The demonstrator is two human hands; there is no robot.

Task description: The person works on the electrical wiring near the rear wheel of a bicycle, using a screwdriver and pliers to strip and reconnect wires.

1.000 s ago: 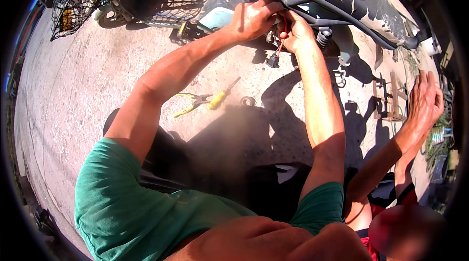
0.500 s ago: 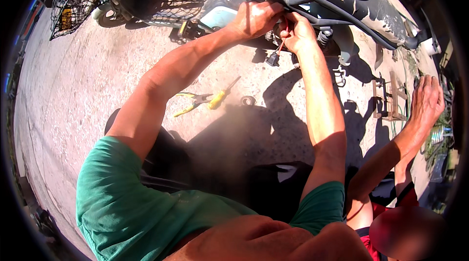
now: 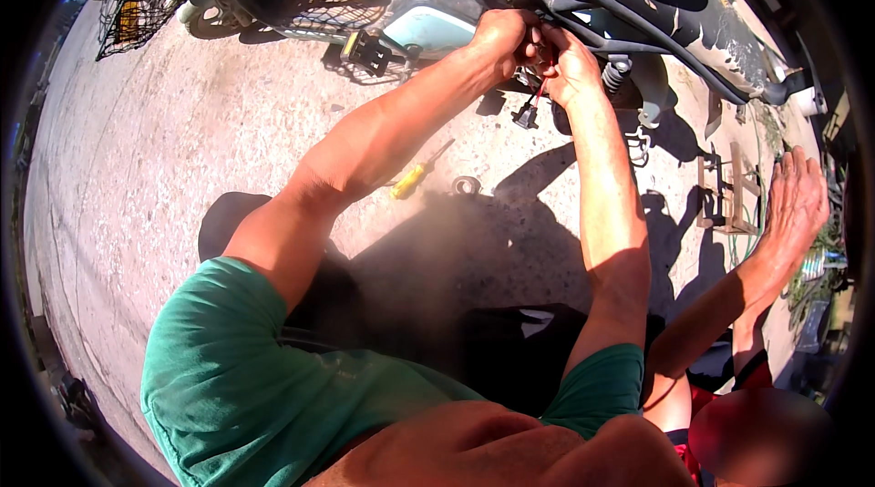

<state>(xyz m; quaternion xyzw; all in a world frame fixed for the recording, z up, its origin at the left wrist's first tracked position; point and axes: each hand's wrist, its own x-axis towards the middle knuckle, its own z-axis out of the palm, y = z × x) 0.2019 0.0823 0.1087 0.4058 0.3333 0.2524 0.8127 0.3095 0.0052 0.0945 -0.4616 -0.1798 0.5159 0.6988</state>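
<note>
Beneath the dark frame tubes (image 3: 620,9) of an electric scooter, my two hands meet with the fingertips close together. My left hand (image 3: 504,36) is closed, its fingers bent into a pinch; what sits in them is hidden. My right hand (image 3: 572,68) is closed on a thin red wire (image 3: 541,89) that runs down from between the hands. A black plug connector (image 3: 525,115) dangles below, near the wire's lower end. On the ground below my hands lies a yellow-handled screwdriver (image 3: 412,181), with a dark ring-shaped thing (image 3: 467,184) beside it.
The scooter's pale blue panel (image 3: 428,29) and pedal (image 3: 366,51) are left of my hands; a coil spring (image 3: 617,74) is to the right. A wire basket (image 3: 137,4) stands far left. A co-worker's hand (image 3: 796,195) is at the right, near a small wooden stool (image 3: 725,182).
Both hands have shifted slightly right in the picture, along with the scooter and dangling connector. My left forearm now covers the yellow-handled pliers that lay beside the screwdriver.
</note>
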